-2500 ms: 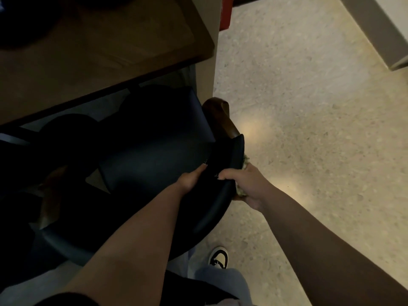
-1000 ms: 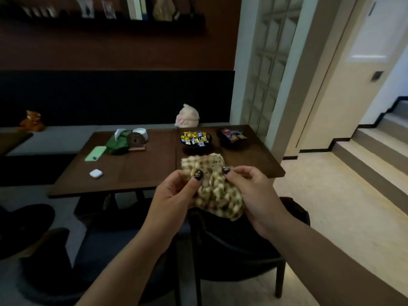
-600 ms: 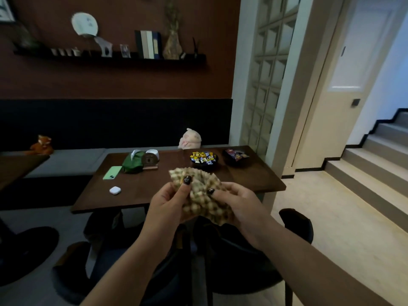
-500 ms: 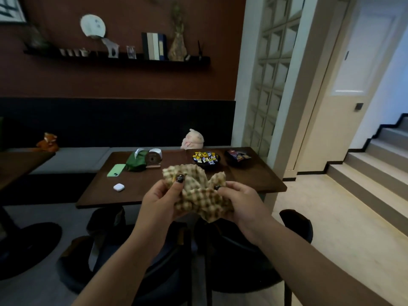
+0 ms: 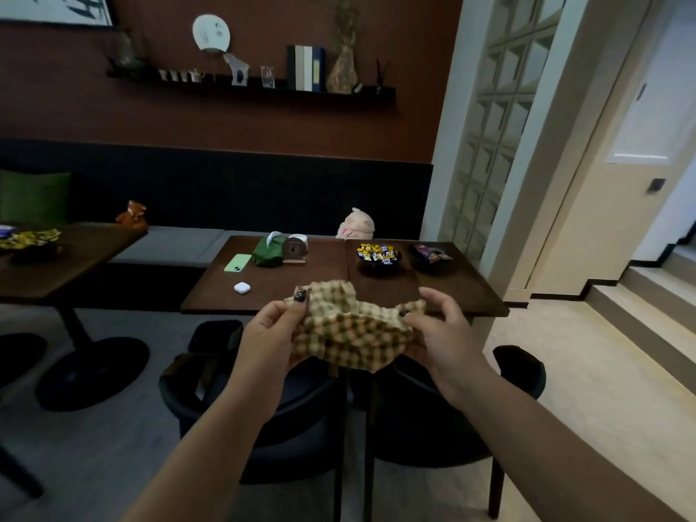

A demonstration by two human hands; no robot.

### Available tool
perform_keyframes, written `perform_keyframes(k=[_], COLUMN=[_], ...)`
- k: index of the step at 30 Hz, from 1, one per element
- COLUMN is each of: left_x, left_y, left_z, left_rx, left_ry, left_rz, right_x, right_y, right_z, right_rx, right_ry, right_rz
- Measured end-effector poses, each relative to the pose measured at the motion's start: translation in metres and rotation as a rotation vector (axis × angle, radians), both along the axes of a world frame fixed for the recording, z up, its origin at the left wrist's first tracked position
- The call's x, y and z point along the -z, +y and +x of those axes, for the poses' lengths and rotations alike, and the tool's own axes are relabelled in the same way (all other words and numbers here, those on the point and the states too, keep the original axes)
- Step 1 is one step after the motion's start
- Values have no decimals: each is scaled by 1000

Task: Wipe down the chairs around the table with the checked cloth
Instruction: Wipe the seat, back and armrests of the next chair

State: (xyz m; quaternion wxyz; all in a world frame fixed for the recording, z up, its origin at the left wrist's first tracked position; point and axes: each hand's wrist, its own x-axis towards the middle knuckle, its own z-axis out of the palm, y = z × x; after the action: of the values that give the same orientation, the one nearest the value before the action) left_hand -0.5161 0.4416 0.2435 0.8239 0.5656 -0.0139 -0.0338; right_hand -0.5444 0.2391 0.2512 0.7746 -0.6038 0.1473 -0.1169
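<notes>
The checked cloth (image 5: 350, 333), yellow and brown, hangs stretched between both hands in front of me. My left hand (image 5: 269, 339) pinches its left edge with the thumb on top. My right hand (image 5: 438, 333) pinches its right edge. Below the cloth stand two dark round-backed chairs, the left chair (image 5: 286, 412) and the right chair (image 5: 433, 420), side by side and pushed up to the dark wooden table (image 5: 301, 292).
On the table lie a green phone (image 5: 237, 263), a white earbud case (image 5: 241, 288), a green tissue pouch (image 5: 268, 251) and two bowls of sweets (image 5: 378, 256). A second table (image 5: 49, 265) stands left. Steps (image 5: 647, 307) rise at right. A bench runs behind.
I have straightened up from the right chair's back and now look across the table. Both hands lifted the bunched cloth and pulled it apart, so it is spread wider between them.
</notes>
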Motion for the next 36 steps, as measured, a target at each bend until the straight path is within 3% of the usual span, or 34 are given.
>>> perform_keyframes(k=[4, 8, 11, 19, 25, 28, 30, 33, 36], left_x=[-13, -26, -37, -33, 0, 7, 14, 20, 24], left_y=[15, 36, 62, 142, 169, 178, 176, 163, 155], left_z=[9, 21, 39, 85, 104, 119, 125, 115, 114], left_rx=[23, 90, 85, 56, -104, -190, -100, 225, 326], left_ry=[-31, -65, -85, -108, -19, 79, 227, 433, 458], left_rz=[3, 20, 55, 124, 277, 265, 119, -111, -185], right_x=[-22, -35, -39, -30, -33, -42, -47, -47, -44], right_y=[24, 71, 107, 169, 178, 168, 161, 153, 143], right_z=[-5, 2, 21, 70, 89, 100, 109, 124, 139], right_rx=[-67, -236, -211, 9, 116, 167, 195, 206, 211], right_ry=[-145, -300, -337, -376, -298, -249, -201, -102, -4], right_rz=[-506, -781, -895, -718, -583, -547, -535, -496, -405])
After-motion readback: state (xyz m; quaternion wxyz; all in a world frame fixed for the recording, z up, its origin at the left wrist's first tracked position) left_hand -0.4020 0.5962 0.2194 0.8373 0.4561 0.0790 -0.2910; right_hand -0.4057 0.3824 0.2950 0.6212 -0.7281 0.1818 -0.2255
